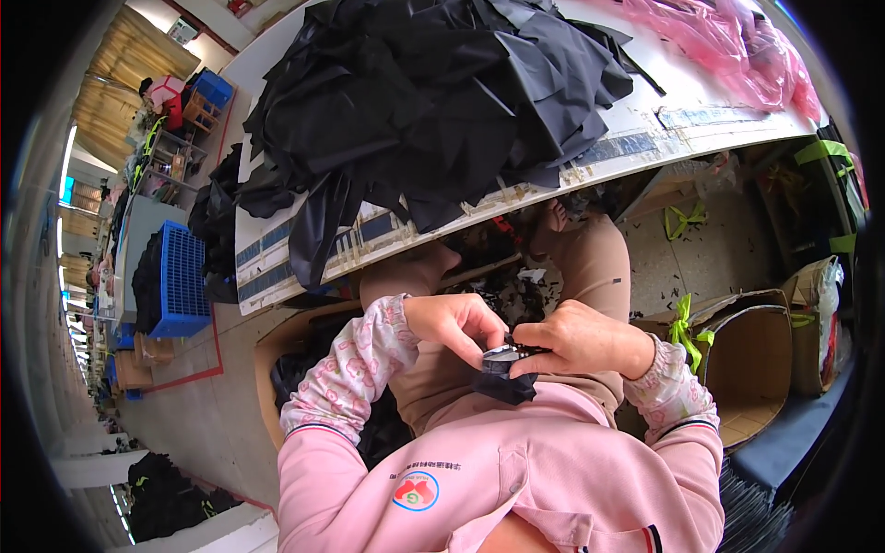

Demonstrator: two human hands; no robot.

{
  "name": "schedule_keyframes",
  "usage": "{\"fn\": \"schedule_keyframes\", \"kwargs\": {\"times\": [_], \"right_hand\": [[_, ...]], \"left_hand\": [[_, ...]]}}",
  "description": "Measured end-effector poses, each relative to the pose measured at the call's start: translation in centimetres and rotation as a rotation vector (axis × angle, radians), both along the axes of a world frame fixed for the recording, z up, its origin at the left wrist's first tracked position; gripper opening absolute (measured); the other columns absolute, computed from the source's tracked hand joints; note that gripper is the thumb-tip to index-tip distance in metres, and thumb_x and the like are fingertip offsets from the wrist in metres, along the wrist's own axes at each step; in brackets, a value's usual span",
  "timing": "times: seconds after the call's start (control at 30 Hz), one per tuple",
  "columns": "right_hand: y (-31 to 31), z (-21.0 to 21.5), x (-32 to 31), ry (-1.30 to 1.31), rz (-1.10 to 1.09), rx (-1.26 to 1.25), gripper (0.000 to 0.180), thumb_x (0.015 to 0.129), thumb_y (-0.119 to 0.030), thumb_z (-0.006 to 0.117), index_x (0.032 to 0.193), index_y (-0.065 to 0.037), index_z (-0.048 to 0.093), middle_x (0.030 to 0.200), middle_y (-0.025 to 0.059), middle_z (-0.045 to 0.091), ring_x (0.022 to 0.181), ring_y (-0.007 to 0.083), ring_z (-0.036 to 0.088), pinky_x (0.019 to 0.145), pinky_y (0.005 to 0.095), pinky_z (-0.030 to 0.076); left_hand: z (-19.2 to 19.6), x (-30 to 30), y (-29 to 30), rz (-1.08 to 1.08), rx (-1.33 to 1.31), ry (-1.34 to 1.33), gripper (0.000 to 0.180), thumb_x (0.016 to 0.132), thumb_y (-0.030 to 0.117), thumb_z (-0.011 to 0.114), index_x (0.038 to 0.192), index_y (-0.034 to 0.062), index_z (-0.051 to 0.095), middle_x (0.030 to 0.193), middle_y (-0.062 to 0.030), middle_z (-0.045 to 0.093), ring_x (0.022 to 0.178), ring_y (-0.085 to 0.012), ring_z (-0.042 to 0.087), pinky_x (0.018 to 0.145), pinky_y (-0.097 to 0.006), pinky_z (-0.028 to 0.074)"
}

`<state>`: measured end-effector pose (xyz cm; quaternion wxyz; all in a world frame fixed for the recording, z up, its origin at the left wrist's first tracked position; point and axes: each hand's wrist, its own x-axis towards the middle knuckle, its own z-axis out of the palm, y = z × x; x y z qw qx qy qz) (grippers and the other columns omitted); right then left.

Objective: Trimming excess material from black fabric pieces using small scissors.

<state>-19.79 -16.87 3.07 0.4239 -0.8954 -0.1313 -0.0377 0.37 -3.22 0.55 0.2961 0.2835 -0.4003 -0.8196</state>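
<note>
Black fabric piece (505,380) sits over the person's lap, its loose end hanging downward; the long axis cannot be told. Left hand (456,323) pinches its top edge, and right hand (581,339) grips it just beside. Beyond the fabric piece, a dark cloth pile (424,101) covers the worktable (701,124).

A small dark fabric piece (505,380) with a pale rim is held between both hands above the lap. The left hand (456,324) is closed on it from the left, the right hand (581,339) from the right, fingers (527,361) pinched. A heap of black cloth (433,101) is piled on the white surface (664,120) ahead, and pink plastic (737,46) is seen beside it.
</note>
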Motion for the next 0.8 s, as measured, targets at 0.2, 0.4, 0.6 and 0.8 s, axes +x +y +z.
{"fn": "schedule_keyframes", "kwargs": {"times": [0.2,0.4,0.6,0.8], "right_hand": [[-0.3,-0.1,-0.3,0.064,-0.023,0.081,0.036,0.085,-0.037,0.067,0.078,-0.002,0.057,0.053,0.0153,0.051,0.051,0.0363,0.055,0.047,0.0419,0.042],[-0.6,-0.9,-1.2,0.114,-0.256,0.141,0.040,0.084,-0.037,0.069,0.078,-0.001,0.054,0.058,0.0188,0.054,0.057,0.0393,0.056,0.051,0.0423,0.044],[1.3,-1.1,-0.9,-0.029,-0.536,-0.066,0.039,0.082,-0.036,0.071,0.081,-0.003,0.051,0.058,0.0134,0.057,0.052,0.0336,0.058,0.047,0.0393,0.045],[1.8,-1.0,-0.2,-0.066,-0.539,-0.083,0.038,0.083,-0.036,0.070,0.082,-0.003,0.050,0.059,0.0121,0.059,0.052,0.0327,0.059,0.047,0.0393,0.046]], "left_hand": [[-0.6,-0.1,0.1,-0.018,-0.042,0.008,0.010,0.082,0.005,0.069,0.084,-0.0022,0.063,0.086,0.0004,0.059,0.081,-0.0069,0.054,0.075,-0.022,0.043],[-0.7,-0.5,1.3,0.499,-0.087,-0.023,0.008,0.084,-0.003,0.063,0.092,-0.0020,0.064,0.092,-0.0014,0.061,0.087,-0.0093,0.057,0.081,-0.024,0.045],[-1.1,-2.5,1.7,0.951,-0.175,-0.202,0.010,0.084,-0.004,0.062,0.094,-0.0010,0.064,0.094,-0.0016,0.062,0.088,-0.0095,0.058,0.084,-0.025,0.046],[-0.7,-3.1,1.7,1.003,-0.248,-0.223,0.009,0.085,-0.004,0.061,0.094,-0.0015,0.063,0.095,-0.0023,0.061,0.090,-0.0098,0.058,0.085,-0.025,0.046]]}}
